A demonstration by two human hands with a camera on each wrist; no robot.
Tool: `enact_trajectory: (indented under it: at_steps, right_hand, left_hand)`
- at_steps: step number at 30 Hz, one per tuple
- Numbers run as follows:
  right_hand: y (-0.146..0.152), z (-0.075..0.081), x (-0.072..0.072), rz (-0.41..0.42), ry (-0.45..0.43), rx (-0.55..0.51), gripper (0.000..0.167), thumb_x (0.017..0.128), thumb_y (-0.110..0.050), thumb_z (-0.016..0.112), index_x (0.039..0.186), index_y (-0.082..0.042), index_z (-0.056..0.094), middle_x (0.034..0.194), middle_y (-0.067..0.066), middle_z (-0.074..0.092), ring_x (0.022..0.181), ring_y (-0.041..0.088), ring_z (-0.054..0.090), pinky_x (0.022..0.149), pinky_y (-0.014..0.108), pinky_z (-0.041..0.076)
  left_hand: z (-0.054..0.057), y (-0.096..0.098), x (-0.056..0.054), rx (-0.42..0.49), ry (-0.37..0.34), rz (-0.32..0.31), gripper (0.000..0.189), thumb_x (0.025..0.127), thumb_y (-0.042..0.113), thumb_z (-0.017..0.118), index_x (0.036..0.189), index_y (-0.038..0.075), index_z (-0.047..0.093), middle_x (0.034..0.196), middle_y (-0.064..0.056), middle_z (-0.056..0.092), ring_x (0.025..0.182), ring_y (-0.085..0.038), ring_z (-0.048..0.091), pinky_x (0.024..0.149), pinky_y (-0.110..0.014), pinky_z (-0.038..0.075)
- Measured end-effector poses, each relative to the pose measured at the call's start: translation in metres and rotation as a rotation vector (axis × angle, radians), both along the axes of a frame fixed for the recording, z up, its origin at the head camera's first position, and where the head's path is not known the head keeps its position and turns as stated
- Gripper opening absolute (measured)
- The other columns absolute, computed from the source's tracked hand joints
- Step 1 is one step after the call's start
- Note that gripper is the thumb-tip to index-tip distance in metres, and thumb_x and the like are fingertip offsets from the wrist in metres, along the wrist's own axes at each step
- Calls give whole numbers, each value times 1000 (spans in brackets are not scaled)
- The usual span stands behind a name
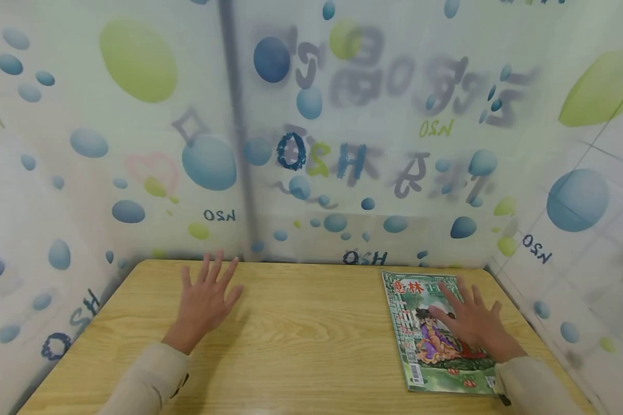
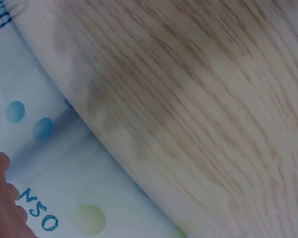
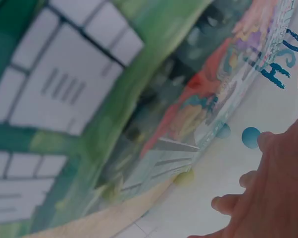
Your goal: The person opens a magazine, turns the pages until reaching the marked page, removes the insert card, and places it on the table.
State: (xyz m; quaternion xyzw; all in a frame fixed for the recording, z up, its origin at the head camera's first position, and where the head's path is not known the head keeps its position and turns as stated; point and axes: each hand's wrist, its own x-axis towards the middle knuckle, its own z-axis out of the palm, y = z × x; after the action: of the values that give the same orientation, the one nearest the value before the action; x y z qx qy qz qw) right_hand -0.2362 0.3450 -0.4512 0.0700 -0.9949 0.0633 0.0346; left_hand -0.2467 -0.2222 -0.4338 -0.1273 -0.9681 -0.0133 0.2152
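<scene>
A magazine (image 1: pixel 431 346) with a green illustrated cover and a figure in purple lies flat on the right part of the wooden table (image 1: pixel 301 340). Over its right side in the head view is my right hand (image 1: pixel 475 323), fingers spread and nothing in its grasp. The cover (image 3: pixel 154 99) fills much of the right wrist view, with the hand's fingers at that view's right edge. Spread wide, my left hand (image 1: pixel 205 302) hovers over the left part of the table and casts a shadow on the wood. Its fingers (image 2: pixel 5 198) show at the left edge of the left wrist view.
A pale curtain (image 1: pixel 311 144) printed with blue and green drops and H2O lettering hangs right behind the table's far edge. Similar printed sheets stand along the left side (image 1: pixel 26 230) and the right side (image 1: pixel 576 242).
</scene>
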Motion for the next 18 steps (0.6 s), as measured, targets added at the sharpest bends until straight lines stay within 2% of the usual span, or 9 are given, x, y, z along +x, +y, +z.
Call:
enact_trajectory:
  at_steps: [10, 18]
  right_hand:
    - [0, -11, 1, 10, -104, -11, 85, 95, -68, 42, 155, -9, 31, 158, 34, 12, 137, 63, 17, 89, 89, 12]
    - [-2, -12, 4, -1, -178, -54, 88, 95, -69, 41, 156, -6, 29, 156, 38, 12, 135, 66, 15, 89, 89, 11]
  left_hand:
    - [-3, 17, 5, 24, -119, -51, 60, 101, 45, 49, 153, 16, 41, 162, -18, 23, 148, -41, 21, 106, -76, 16]
    - [-7, 30, 8, 37, -99, -108, 57, 101, 43, 52, 150, 15, 46, 160, -18, 29, 146, -42, 26, 103, -77, 20]
